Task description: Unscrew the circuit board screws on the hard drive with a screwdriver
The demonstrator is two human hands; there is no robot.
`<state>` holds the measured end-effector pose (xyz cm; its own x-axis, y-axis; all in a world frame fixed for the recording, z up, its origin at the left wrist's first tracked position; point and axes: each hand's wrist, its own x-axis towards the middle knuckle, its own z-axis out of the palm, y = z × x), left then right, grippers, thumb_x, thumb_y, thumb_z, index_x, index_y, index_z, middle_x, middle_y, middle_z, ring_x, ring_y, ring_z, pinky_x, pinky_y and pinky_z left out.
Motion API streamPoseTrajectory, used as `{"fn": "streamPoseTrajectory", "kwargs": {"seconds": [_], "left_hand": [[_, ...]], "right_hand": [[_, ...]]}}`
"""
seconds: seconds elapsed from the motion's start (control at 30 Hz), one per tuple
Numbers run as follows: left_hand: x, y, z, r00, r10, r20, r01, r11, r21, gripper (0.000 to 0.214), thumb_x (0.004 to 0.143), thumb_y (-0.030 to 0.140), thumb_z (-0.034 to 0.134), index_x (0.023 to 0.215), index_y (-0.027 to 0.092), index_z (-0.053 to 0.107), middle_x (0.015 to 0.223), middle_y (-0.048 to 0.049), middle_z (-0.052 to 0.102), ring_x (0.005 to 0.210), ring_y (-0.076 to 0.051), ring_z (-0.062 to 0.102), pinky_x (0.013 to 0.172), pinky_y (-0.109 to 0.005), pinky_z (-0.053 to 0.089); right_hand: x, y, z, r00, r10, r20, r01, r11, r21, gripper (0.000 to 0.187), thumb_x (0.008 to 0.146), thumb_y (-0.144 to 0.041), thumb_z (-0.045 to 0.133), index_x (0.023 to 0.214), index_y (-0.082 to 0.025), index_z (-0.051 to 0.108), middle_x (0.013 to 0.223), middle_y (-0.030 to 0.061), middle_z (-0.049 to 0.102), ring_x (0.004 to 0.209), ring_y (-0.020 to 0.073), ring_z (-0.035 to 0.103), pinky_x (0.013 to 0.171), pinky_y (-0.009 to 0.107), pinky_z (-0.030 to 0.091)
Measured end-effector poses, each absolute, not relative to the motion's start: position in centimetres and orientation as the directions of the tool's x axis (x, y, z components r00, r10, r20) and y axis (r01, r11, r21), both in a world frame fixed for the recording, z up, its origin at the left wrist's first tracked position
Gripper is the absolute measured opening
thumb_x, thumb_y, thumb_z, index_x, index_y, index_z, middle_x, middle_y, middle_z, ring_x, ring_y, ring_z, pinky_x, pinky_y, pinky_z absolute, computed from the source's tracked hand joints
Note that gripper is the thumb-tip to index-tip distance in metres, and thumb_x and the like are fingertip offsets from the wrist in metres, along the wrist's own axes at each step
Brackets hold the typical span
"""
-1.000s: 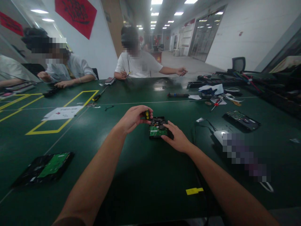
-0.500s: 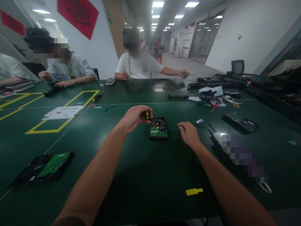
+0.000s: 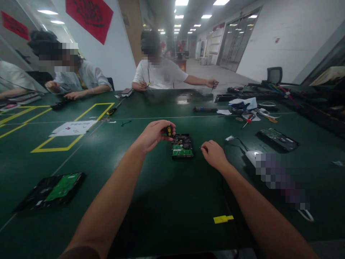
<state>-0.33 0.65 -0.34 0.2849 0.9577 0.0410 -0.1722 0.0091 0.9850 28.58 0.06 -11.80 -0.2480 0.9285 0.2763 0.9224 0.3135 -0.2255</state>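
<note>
My left hand [image 3: 155,136] is closed around the black and yellow handle of a screwdriver [image 3: 169,131]; the shaft is hard to make out. Just under it, a hard drive [image 3: 182,152] lies on the green table [image 3: 167,201] with its green circuit board facing up. To the right of that drive, my right hand [image 3: 214,154] rests low over the tabletop, thumb and forefinger pinched together. A tiny speck shows at those fingertips, too small to name.
Another hard drive [image 3: 55,190] lies at the left, and one more [image 3: 278,139] at the right. A white pouch-like item [image 3: 275,172], partly blurred out, lies beside my right forearm. Farther back are a red screwdriver [image 3: 248,120], a paper sheet [image 3: 72,128] and co-workers across the table.
My right hand has shifted slightly left, and its fingertips now meet over the tiny specks on the table. My left hand and the screwdriver stay about where they were.
</note>
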Motion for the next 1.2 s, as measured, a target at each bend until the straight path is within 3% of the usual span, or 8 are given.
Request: {"fn": "streamPoseTrajectory", "kwargs": {"seconds": [0.33,0.53,0.73,1.2], "left_hand": [[-0.3,0.7,-0.3,0.289,0.956,0.044,-0.165,0.004,0.986,0.023,0.085,0.035,0.062,0.09,0.014,0.072,0.09,-0.0125,0.068,0.087,-0.022,0.064,0.068,-0.032,0.057],[-0.3,0.7,-0.3,0.289,0.956,0.051,-0.179,0.002,0.984,0.023,0.085,0.034,0.063,0.09,0.014,0.072,0.089,-0.0122,0.068,0.087,-0.021,0.064,0.066,-0.031,0.056],[-0.6,0.7,-0.3,0.285,0.957,0.057,-0.195,0.0,0.981,0.025,0.085,0.035,0.063,0.091,0.012,0.072,0.09,-0.0121,0.067,0.088,-0.022,0.064,0.065,-0.031,0.057],[-1.0,0.5,0.2,0.273,0.959,0.079,-0.194,-0.026,0.981,0.023,0.086,0.034,0.062,0.091,0.013,0.071,0.091,-0.0122,0.068,0.087,-0.021,0.064,0.067,-0.032,0.057]], "right_hand": [[27.9,-0.4,-11.0,-0.245,0.916,0.317,0.904,0.334,-0.267,0.016,0.096,-0.025,0.05,0.093,-0.02,0.065,0.097,0.0086,0.063,0.092,0.0227,0.058,0.081,0.035,0.045],[24.4,-2.4,-8.7,-0.421,0.853,0.307,0.775,0.515,-0.367,0.014,0.097,-0.025,0.052,0.094,-0.022,0.065,0.097,0.0061,0.062,0.09,0.02,0.057,0.077,0.032,0.044],[21.5,-2.6,-7.7,-0.54,0.802,0.255,0.731,0.597,-0.33,0.011,0.095,-0.024,0.057,0.094,-0.019,0.066,0.098,0.007,0.062,0.089,0.0195,0.058,0.078,0.032,0.044],[19.9,-1.1,-8.0,-0.544,0.808,0.227,0.77,0.588,-0.245,0.011,0.093,-0.025,0.06,0.087,-0.019,0.067,0.093,0.0077,0.063,0.083,0.0197,0.058,0.072,0.031,0.043]]}}
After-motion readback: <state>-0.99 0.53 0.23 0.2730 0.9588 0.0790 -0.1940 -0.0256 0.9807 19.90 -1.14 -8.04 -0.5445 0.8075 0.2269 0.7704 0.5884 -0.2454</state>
